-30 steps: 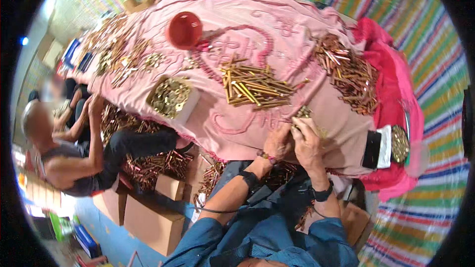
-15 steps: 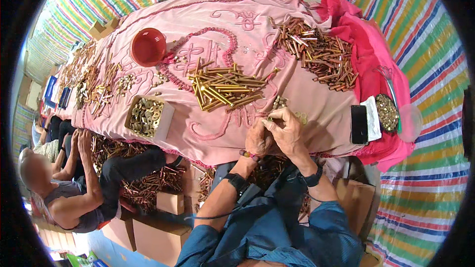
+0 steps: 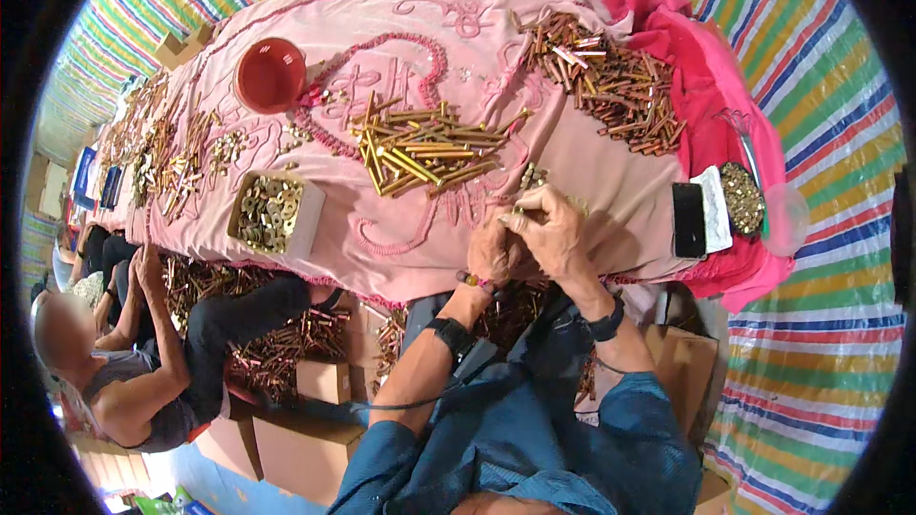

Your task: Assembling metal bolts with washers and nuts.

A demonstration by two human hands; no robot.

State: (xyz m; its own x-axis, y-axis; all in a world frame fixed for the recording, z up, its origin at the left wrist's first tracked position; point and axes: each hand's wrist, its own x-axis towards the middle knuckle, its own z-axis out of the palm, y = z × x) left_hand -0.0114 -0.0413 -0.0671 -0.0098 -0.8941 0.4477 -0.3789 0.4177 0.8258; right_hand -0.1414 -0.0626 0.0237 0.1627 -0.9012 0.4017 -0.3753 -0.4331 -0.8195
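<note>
My left hand and my right hand meet at the near edge of a pink cloth. Both have their fingers closed, fingertips pressed together. Whatever lies between them is too small and covered to name. Just beyond the fingers sits a little cluster of small brass-coloured metal pieces. A few flat washers lie partly hidden behind my right hand. Farther off, to the left, is a loose heap of long gold-coloured bolts or rods.
A coppery metal tube pile lies far right. At right are a black phone, white cloth and dish of small parts. Left stand a white box of washers and red bucket. Another person sits at left.
The whole view has shifted slightly. My right fingers have closed further over the left fingertips, and the small greenish piece seen between them before is now covered. The co-worker's hands have moved slightly.
</note>
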